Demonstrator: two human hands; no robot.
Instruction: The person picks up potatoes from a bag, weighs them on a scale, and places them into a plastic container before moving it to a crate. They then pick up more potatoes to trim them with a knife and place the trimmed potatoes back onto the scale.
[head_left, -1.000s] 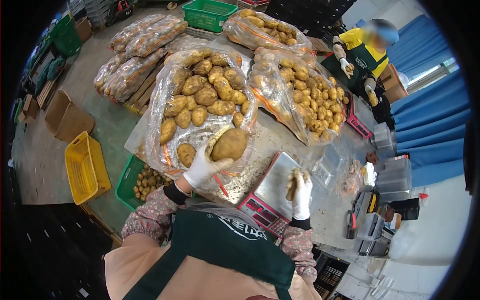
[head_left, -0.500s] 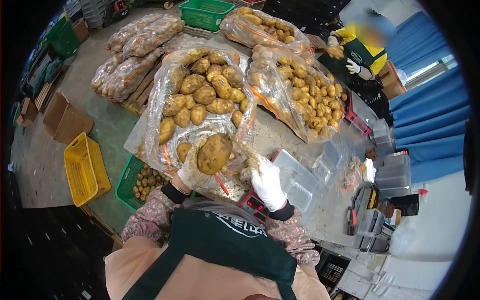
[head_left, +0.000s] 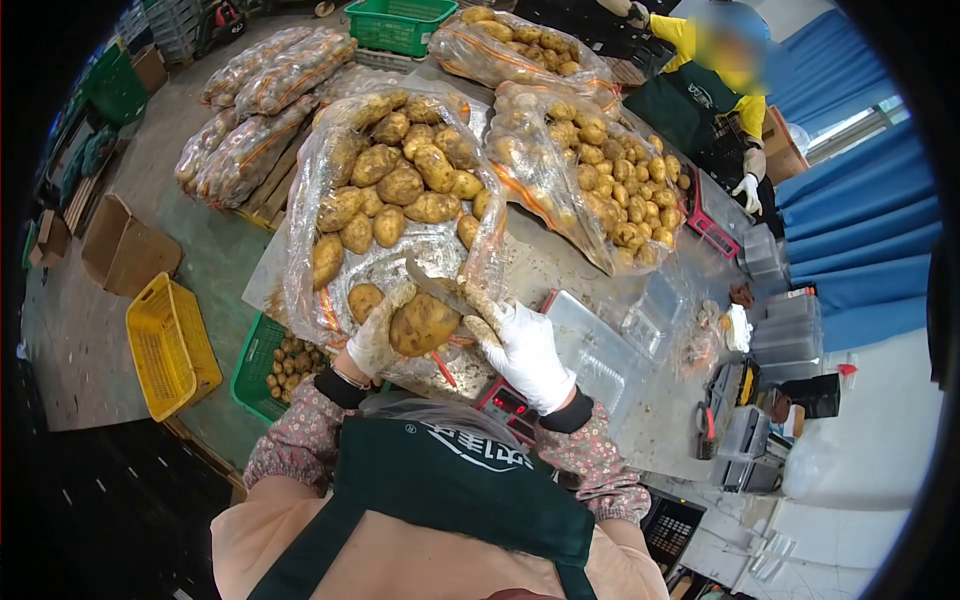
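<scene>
My left hand [head_left: 376, 338] is wrapped round a large, dirt-specked potato [head_left: 424, 328]. In my gloved right hand [head_left: 525, 352] is a small knife [head_left: 433, 284], its blade lying across the top of that potato; the handle is hidden by my fingers. Just beyond my hands, an opened clear plastic bag [head_left: 300, 250] spreads on the table with many potatoes [head_left: 400, 185] in it. One smaller potato [head_left: 364, 301] lies beside my left hand. A thin red object [head_left: 443, 370] shows below the large potato.
A scale with a red display [head_left: 510, 400] and clear plastic trays [head_left: 590, 345] are near my right hand. Another opened potato bag [head_left: 540, 180] lies further back. A green crate [head_left: 250, 370] and yellow crate [head_left: 172, 350] stand left. A co-worker [head_left: 690, 95] stands across the table.
My right hand has moved left and up to the potato, and the knife blade now shows across it. The co-worker's hands have moved apart.
</scene>
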